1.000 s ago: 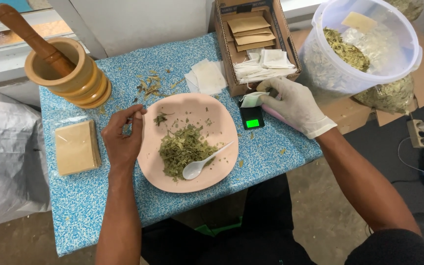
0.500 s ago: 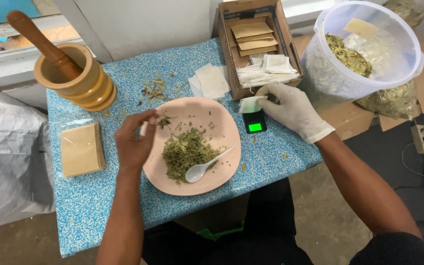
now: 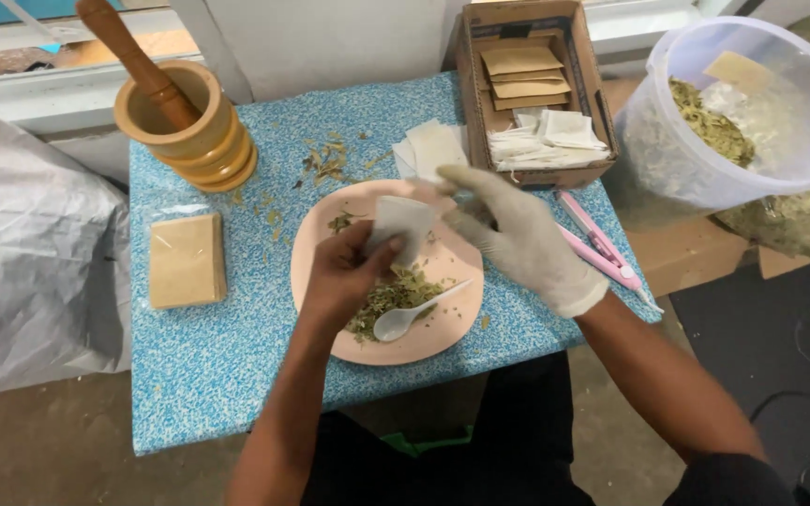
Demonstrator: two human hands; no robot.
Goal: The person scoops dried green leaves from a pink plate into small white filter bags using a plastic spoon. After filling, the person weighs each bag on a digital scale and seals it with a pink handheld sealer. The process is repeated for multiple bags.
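Both hands have lifted from table level. Now the bare left hand [image 3: 349, 272] pinches a small white paper sachet [image 3: 400, 225] above the round pink plate [image 3: 316, 239] of dried herbs [image 3: 391, 295]; the gloved right hand [image 3: 517, 239] hovers open beside it. Best keep the sachet's mouth upward over the plate.

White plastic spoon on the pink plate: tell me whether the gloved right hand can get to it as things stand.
Probably yes. The spoon lies uncovered on the plate, just below the right hand. The left hand, holding a white pouch, sits beside it, not over it.
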